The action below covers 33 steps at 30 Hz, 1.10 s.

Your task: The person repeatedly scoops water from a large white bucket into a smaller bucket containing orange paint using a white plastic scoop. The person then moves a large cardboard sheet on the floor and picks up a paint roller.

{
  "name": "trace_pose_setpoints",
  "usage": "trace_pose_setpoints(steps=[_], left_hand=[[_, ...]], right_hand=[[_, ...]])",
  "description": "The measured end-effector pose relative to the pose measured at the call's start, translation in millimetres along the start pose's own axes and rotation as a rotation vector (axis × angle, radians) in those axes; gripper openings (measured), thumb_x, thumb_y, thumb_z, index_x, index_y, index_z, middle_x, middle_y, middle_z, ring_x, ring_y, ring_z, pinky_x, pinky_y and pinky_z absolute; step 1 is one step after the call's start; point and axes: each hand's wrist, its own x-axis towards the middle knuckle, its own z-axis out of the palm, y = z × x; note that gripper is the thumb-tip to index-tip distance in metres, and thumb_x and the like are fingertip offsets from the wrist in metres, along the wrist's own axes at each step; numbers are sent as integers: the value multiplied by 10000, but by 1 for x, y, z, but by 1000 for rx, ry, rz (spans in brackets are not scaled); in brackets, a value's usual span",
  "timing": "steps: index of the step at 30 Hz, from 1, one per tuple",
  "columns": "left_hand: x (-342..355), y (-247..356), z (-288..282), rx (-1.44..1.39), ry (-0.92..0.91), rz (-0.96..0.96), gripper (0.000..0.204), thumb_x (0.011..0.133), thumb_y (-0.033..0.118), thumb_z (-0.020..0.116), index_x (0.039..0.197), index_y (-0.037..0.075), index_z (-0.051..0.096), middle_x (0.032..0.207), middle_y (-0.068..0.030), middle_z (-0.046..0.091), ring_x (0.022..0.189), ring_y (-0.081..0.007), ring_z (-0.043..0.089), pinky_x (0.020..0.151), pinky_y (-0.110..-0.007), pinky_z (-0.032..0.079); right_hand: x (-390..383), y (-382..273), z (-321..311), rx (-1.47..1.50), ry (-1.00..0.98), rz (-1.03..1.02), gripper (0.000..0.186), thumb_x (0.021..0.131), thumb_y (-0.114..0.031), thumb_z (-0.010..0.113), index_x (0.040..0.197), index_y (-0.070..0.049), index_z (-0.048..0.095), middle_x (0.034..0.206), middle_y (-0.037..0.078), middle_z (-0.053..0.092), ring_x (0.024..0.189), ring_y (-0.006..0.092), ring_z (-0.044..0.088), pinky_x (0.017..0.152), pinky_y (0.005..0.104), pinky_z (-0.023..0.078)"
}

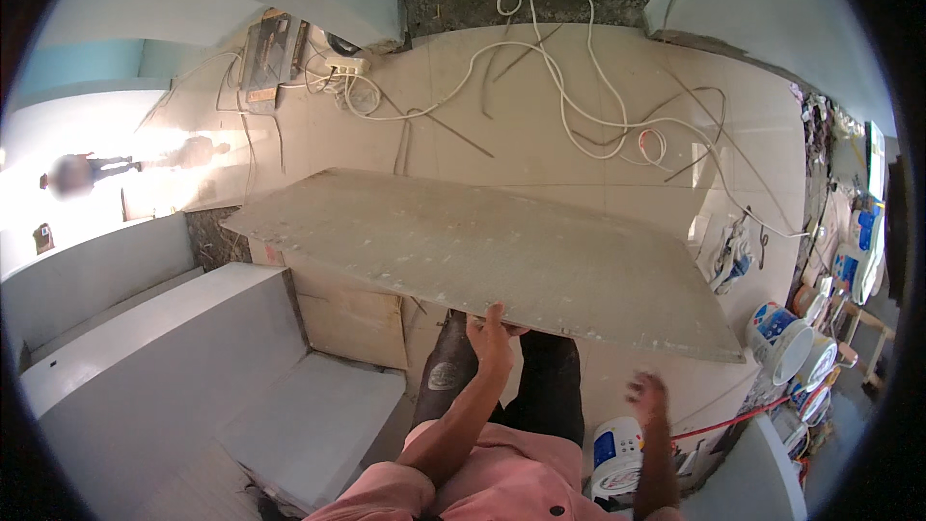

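Note:
A large grey-beige tile (463,251) stretches across the middle, its face dusty and marked with pale streaks. My left hand (493,336) grips its near edge, thumb on top and the other fingers underneath. The tile is tilted, and its far edge lies over the floor. Off to the right, apart from the tile, my right hand (648,396) hangs in the air, slightly blurred, with loosely bent fingers and nothing visible in it. My legs are partly hidden under the tile.
White cable (521,43) loops over the tiled floor (444,154), with thin rods beside it. A power strip (347,66) is at the far left. White buckets (791,352) stand at the right, another bucket (617,458) near my right arm. Grey ledges (174,338) border the left.

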Motion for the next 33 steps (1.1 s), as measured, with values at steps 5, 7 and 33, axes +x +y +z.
trace_pose_setpoints(steps=[5, 7, 33], left_hand=[[20, -33, 26, -34, 33, -73, 481, 776, 94, 499, 1177, -28, 264, 1005, -178, 452, 802, -260, 556, 586, -352, 562], [22, -35, 34, -38, 22, -57, 463, 801, 71, 468, 1199, -21, 251, 1009, -179, 462, 775, -243, 568, 581, -334, 560], [235, 162, -161, 125, 206, -78, 451, 706, 239, 556, 1085, 20, 447, 1003, -90, 525, 922, -243, 520, 761, -366, 441]], right_hand=[[-50, -23, 153, 20, -327, -171, 457, 827, -379, 510, 1129, -52, 408, 1067, 117, 514, 893, 229, 530, 672, 395, 459], [-46, -37, 191, 153, -297, -133, 477, 819, -383, 521, 1136, -47, 403, 1056, 115, 513, 903, 231, 522, 689, 403, 454], [-22, -58, 311, 519, 194, -35, 471, 799, -148, 543, 1144, 69, 309, 1079, 232, 444, 955, 378, 501, 729, 515, 476]])
